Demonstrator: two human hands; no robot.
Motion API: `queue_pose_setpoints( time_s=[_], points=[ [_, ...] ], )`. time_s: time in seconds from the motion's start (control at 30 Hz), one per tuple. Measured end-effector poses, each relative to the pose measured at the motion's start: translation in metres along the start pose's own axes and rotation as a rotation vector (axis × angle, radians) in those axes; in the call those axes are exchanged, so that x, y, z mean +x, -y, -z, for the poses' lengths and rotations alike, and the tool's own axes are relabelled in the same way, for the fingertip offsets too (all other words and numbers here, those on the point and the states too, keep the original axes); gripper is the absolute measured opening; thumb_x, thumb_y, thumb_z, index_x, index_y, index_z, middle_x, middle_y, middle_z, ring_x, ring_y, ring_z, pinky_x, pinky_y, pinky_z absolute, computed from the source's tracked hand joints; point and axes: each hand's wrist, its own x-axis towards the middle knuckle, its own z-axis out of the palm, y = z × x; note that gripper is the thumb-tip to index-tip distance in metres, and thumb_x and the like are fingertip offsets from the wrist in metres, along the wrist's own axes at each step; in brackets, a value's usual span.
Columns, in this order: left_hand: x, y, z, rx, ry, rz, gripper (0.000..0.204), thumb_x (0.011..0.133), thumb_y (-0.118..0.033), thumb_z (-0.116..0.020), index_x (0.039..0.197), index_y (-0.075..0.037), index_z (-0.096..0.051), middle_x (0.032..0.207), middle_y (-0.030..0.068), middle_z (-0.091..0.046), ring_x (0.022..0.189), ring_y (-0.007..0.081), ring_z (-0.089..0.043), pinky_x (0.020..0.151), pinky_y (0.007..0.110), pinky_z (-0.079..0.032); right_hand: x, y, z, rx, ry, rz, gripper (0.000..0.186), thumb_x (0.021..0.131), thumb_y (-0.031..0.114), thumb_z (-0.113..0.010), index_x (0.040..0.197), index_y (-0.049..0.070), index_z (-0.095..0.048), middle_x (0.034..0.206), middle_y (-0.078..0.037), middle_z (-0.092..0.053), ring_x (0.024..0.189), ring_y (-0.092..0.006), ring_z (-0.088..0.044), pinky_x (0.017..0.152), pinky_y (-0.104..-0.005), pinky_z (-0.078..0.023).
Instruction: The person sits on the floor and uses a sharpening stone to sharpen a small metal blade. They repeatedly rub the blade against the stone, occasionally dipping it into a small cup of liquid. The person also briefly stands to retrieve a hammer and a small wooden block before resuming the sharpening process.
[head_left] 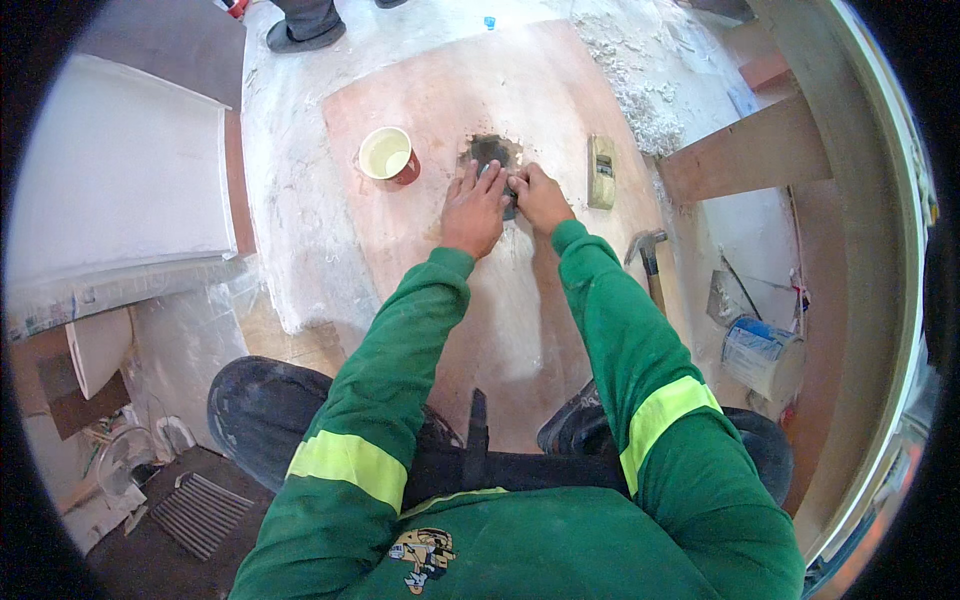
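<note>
My left hand (475,213) and my right hand (544,200) meet over a small dark flat piece (511,211) on a plywood sheet (450,90). The fingers of my left hand press down on it from above. Beside them, my right hand is closed with the thumb and bent fingers at its edge. Most of the piece is hidden under my fingers, so its kind is unclear. Just beyond my fingertips spreads a dark, wet-looking patch (489,149). A paper cup (388,157) with pale liquid stands left of my hands. A wooden hand plane (601,173) rests to the right.
Nearer me on the right lies a claw hammer (649,262). Pale shavings (640,90) litter the floor beyond the sheet. A bucket (763,352) lies near a wooden frame (850,250) at right. Another person's shoe (306,37) shows at the top left.
</note>
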Motion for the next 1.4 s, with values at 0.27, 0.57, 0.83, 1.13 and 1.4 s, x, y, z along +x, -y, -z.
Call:
queue_pose_setpoints(
  time_s=[0.27,0.57,0.83,1.13,1.4],
  points=[
    [-0.01,-0.004,-0.006,0.153,-0.021,0.012,0.059,0.11,-0.041,-0.045,0.163,-0.017,-0.04,0.172,0.0058,-0.032,0.16,0.0387,-0.021,0.125,0.062,-0.023,-0.036,0.012,0.052,-0.599,0.154,0.519,0.056,0.104,0.019,-0.054,0.159,0.017,-0.041,0.115,-0.025,-0.061,0.099,-0.0436,-0.069,0.086,-0.0516,-0.059],
    [-0.037,-0.044,0.001,0.097,0.152,0.153,0.061,0.111,-0.045,-0.041,0.162,-0.013,-0.04,0.172,0.0077,-0.033,0.16,0.041,-0.02,0.127,0.062,-0.017,-0.061,-0.014,0.047,-0.788,0.168,0.636,0.059,0.101,0.018,-0.052,0.158,0.004,-0.042,0.111,-0.023,-0.063,0.099,-0.04,-0.069,0.079,-0.0476,-0.059],
    [0.011,0.007,0.001,0.294,0.131,0.052,0.06,0.11,-0.041,-0.043,0.162,-0.013,-0.04,0.172,0.0084,-0.033,0.152,0.0509,-0.033,0.12,0.071,-0.028,-0.003,0.008,0.048,-0.677,0.171,0.668,0.068,0.096,0.017,-0.06,0.159,0.006,-0.038,0.114,-0.026,-0.063,0.1,-0.0422,-0.066,0.09,-0.0499,-0.055],
    [0.027,0.008,0.008,0.255,0.086,0.065,0.056,0.11,-0.04,-0.042,0.161,-0.016,-0.043,0.171,0.0057,-0.035,0.153,0.0458,-0.033,0.121,0.066,-0.03,0.01,0.009,0.048,-0.717,0.074,0.714,0.064,0.098,0.02,-0.061,0.156,0.001,-0.042,0.113,-0.027,-0.063,0.095,-0.0411,-0.067,0.085,-0.0496,-0.056],
    [-0.006,-0.031,-0.002,0.236,0.278,0.107,0.062,0.111,-0.042,-0.039,0.165,-0.013,-0.034,0.174,0.0103,-0.027,0.156,0.045,-0.029,0.124,0.064,-0.026,-0.042,-0.011,0.036,-0.79,0.164,0.531,0.064,0.096,0.014,-0.056,0.157,0.001,-0.04,0.108,-0.022,-0.065,0.093,-0.0391,-0.067,0.086,-0.0479,-0.056]
  ],
)
